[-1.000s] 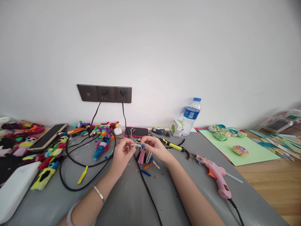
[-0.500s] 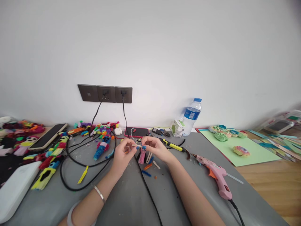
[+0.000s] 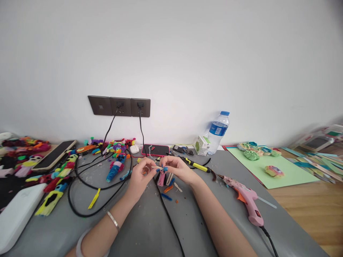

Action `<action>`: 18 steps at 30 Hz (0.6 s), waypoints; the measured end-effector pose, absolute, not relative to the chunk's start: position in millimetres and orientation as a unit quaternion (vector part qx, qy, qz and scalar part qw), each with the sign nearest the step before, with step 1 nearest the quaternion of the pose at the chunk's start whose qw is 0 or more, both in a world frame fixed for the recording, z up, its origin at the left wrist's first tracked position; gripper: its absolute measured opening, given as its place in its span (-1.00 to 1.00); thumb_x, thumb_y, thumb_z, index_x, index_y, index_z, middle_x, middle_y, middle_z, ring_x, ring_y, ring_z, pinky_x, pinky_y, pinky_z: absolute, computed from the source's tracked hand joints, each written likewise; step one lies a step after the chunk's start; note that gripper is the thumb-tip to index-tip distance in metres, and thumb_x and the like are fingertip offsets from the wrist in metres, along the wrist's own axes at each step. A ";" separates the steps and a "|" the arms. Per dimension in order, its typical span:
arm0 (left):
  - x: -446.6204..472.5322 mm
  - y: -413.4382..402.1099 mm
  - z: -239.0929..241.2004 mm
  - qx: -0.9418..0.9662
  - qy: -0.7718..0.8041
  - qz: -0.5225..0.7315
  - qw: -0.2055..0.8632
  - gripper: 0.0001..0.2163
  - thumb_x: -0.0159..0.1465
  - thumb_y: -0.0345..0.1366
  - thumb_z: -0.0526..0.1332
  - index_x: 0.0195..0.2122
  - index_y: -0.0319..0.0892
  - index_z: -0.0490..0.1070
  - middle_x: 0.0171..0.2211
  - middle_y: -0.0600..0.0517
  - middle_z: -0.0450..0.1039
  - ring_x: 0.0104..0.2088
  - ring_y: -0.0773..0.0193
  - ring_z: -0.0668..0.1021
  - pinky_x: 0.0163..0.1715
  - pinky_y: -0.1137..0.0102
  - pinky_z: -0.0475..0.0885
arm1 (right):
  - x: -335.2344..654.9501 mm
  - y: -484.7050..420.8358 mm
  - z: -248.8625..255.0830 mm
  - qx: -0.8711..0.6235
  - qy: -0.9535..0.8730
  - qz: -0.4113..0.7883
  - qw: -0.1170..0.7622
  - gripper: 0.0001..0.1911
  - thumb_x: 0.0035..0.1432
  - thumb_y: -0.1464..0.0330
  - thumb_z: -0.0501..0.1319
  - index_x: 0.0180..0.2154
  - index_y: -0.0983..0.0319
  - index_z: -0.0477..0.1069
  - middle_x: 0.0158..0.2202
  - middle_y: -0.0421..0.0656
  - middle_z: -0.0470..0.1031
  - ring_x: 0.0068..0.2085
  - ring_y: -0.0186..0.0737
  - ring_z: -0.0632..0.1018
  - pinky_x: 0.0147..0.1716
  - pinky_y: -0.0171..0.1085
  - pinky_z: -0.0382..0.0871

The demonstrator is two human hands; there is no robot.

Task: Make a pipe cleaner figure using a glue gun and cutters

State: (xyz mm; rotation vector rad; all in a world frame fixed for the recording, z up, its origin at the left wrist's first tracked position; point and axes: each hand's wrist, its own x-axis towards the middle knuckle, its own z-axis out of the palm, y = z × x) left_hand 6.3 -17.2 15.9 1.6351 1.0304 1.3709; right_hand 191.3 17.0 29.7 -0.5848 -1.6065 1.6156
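Both hands meet over the middle of the grey table, pinching a short cream pipe cleaner piece (image 3: 156,167) between them. My left hand (image 3: 140,177) grips one end between thumb and forefinger. With thumb and forefinger closed, my right hand (image 3: 180,169) has the other end, mostly hidden by the blue-nailed fingertips. Just below the fingers lies a pink fuzzy figure (image 3: 161,178), partly covered. Close by are an orange pipe cleaner piece (image 3: 168,189), a blue pipe cleaner piece (image 3: 166,197) and a loose cream piece (image 3: 178,187).
A pink glue gun (image 3: 248,200) lies at right, near yellow-and-black pliers-like tool handles (image 3: 198,165). Black cable (image 3: 70,200) loops at left beside fuzzy pipe cleaner dolls (image 3: 52,201) and a white power bank (image 3: 20,221). A water bottle (image 3: 218,132) stands against the wall.
My right thumb and fingertips have shifted slightly on the cream pipe cleaner piece, and less of it shows. The things on the table stay where they were.
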 end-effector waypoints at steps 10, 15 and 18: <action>7.2 -17.9 18.4 0.640 0.408 0.537 0.367 -0.87 0.23 -0.23 0.25 -0.38 -0.16 0.39 -0.41 0.05 0.38 -0.40 0.30 0.46 -0.41 0.46 0.35 | 191.5 16.6 31.8 -0.225 -0.635 0.629 0.388 -0.72 0.09 0.16 0.35 -0.38 0.24 0.42 -0.35 -0.17 0.36 -0.34 -0.29 0.37 -0.30 -0.31 0.25; 6.9 -18.7 18.2 0.645 0.412 0.534 0.359 -0.89 0.23 -0.26 0.23 -0.38 -0.16 0.37 -0.41 0.06 0.37 -0.41 0.32 0.45 -0.44 0.48 0.32 | 191.9 18.4 30.6 -0.219 -0.634 0.628 0.395 -0.74 0.07 0.19 0.37 -0.39 0.25 0.45 -0.35 -0.16 0.38 -0.34 -0.29 0.40 -0.31 -0.30 0.28; 7.0 -19.3 19.0 0.645 0.417 0.533 0.357 -0.89 0.23 -0.26 0.23 -0.38 -0.16 0.36 -0.41 0.06 0.37 -0.39 0.30 0.46 -0.43 0.48 0.33 | 192.1 18.9 29.9 -0.221 -0.633 0.626 0.399 -0.74 0.06 0.19 0.38 -0.40 0.25 0.45 -0.35 -0.16 0.39 -0.35 -0.29 0.41 -0.32 -0.30 0.30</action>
